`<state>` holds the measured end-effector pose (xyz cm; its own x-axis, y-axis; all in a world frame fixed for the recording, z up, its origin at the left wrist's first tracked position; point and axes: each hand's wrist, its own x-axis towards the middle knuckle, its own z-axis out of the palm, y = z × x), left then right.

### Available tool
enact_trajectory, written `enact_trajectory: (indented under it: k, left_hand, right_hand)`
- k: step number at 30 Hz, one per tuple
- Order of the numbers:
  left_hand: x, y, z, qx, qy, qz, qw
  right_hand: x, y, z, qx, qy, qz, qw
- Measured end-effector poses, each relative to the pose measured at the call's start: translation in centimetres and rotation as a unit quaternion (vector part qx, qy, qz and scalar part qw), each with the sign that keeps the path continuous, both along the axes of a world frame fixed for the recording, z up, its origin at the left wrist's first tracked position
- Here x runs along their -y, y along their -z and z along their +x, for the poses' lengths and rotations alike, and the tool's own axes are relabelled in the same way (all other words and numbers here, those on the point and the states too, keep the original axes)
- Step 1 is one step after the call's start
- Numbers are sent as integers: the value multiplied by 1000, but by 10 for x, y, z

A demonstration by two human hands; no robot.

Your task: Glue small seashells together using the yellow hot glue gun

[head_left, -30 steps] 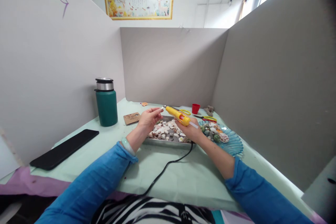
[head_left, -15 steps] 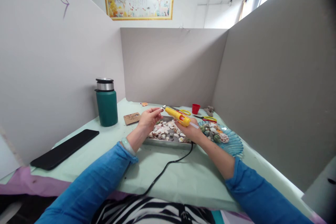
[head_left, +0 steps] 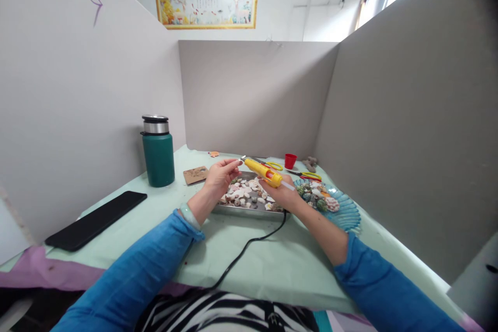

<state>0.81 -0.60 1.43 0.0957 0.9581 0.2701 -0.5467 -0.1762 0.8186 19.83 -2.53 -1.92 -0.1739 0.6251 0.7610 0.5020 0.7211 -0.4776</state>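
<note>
My right hand is wrapped round a yellow hot glue gun, with a clear glue stick poking out of its back end. The gun's nozzle points up and left, close to the fingertips of my left hand. Those fingertips are pinched together on something small and pale at the nozzle, too small to name. Below both hands lies a metal tray holding many small seashells. A black cord runs from the gun down across the cloth.
A blue shell-shaped plate with shells and green pieces sits right of the tray. Behind are scissors, pliers-like yellow handles and a red cup. Leftward stand a green bottle, a brown card and a black flat object.
</note>
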Motion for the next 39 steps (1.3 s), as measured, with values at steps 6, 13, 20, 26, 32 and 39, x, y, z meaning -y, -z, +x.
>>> enact_trajectory:
  k: [6, 13, 20, 26, 32, 39]
  left_hand:
    - [1, 0, 0, 9, 1, -1, 1000]
    - [0, 0, 0, 7, 0, 5, 1000]
    - [1, -1, 0, 11, -6, 0, 1000]
    - [1, -1, 0, 6, -5, 12, 1000]
    - [1, -1, 1, 0, -15, 8, 1000]
    - [2, -1, 1, -3, -19, 5, 1000]
  right_hand:
    - [1, -1, 1, 0, 7, -10, 1000]
    - [-1, -3, 2, -3, 38, -7, 999]
    - [-1, 1, 1, -8, -1, -20, 1000]
    - [-1, 0, 2, -8, 9, -10, 1000]
    - [1, -3, 1, -4, 41, -7, 999]
    - [-2, 1, 1, -5, 0, -14, 1000]
